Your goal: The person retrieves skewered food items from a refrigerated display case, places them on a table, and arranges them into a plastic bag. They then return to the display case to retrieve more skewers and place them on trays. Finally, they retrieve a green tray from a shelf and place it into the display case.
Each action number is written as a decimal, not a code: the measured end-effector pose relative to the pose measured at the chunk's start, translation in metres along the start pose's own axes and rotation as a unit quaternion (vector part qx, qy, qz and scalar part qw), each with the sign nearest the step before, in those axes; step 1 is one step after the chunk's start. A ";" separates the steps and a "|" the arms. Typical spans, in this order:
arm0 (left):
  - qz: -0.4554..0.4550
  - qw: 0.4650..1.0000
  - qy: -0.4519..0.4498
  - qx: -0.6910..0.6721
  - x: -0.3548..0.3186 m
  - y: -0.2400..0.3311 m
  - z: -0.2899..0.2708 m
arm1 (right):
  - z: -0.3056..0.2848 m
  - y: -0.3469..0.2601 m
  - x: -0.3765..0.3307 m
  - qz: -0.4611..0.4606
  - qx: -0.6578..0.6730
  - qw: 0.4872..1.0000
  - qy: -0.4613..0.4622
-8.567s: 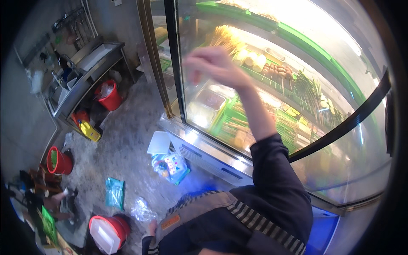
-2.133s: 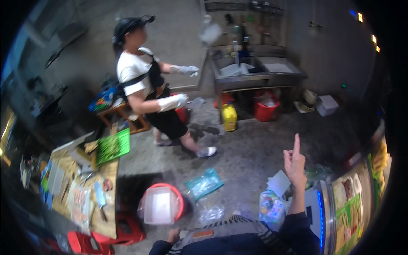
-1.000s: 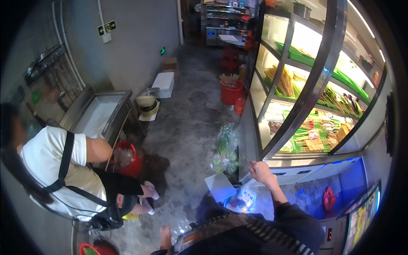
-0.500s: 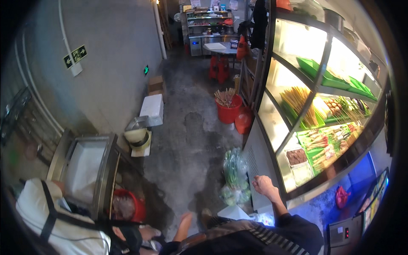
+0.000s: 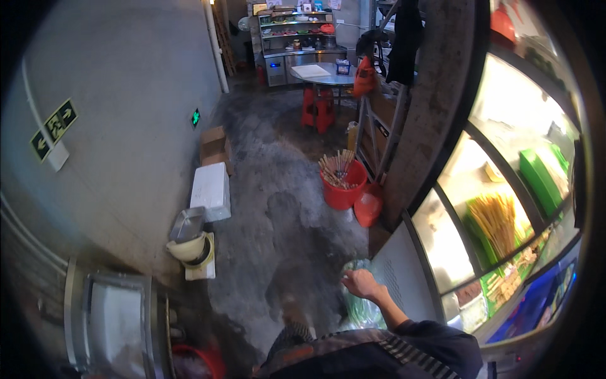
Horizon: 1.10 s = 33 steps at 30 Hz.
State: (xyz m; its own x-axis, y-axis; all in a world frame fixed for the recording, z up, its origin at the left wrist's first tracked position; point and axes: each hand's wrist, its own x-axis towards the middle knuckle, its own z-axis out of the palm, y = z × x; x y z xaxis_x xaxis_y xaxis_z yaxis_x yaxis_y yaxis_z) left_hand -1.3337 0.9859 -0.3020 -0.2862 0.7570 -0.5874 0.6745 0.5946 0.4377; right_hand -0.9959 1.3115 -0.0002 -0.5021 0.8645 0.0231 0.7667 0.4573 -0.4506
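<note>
My right hand (image 5: 360,283) is in front of me at the lower right, its fingers curled into a loose fist. I make out nothing held in it. Below and behind the hand lies a clear plastic bag of long green vegetables (image 5: 364,311), on the floor beside the display fridge's side panel. The hand covers part of the bag, and I cannot tell whether they touch. My left hand is out of the picture.
On the right stands a lit display fridge (image 5: 442,252) with skewers and green trays. Ahead are a red bucket of sticks (image 5: 343,196), red stools (image 5: 317,114) and a round table (image 5: 334,78). Along the left wall are a white foam box (image 5: 210,189), a cardboard box (image 5: 214,148) and a steel sink (image 5: 151,328).
My view has moved forward along the passage. My right hand has shifted left, now overlapping the vegetable bag. My left hand and the person at lower left have gone from view.
</note>
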 end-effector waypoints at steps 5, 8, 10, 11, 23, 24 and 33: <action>0.033 0.999 0.004 0.024 0.127 0.018 -0.074 | 0.030 0.049 0.114 0.023 -0.009 0.998 -0.061; 0.207 0.967 0.048 0.139 0.232 0.040 -0.132 | 0.070 0.112 0.123 0.151 0.012 0.975 -0.160; 0.356 0.899 0.133 0.219 0.307 0.077 -0.196 | 0.125 0.185 0.101 0.230 0.032 0.947 -0.221; 0.273 0.949 0.105 0.117 0.345 0.122 -0.220 | 0.154 0.231 0.075 0.254 0.034 0.940 -0.226; -0.116 0.833 -0.155 -0.519 0.638 0.400 -0.322 | 0.151 0.298 0.277 0.112 0.026 0.934 -0.337; -0.123 0.820 -0.138 -0.542 0.655 0.391 -0.331 | 0.137 0.295 0.334 0.049 0.147 0.976 -0.151; 0.137 0.975 0.102 -0.140 0.782 0.362 -0.510 | 0.013 0.275 0.765 0.286 0.271 0.919 -0.019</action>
State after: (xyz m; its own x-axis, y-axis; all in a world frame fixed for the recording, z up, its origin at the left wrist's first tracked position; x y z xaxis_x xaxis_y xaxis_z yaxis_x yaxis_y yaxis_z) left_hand -1.6609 1.9310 -0.2558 -0.2698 0.9192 -0.2869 0.5413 0.3912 0.7443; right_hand -1.1745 2.0954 -0.1184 -0.1003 0.9182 -0.3832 0.6034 -0.2501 -0.7572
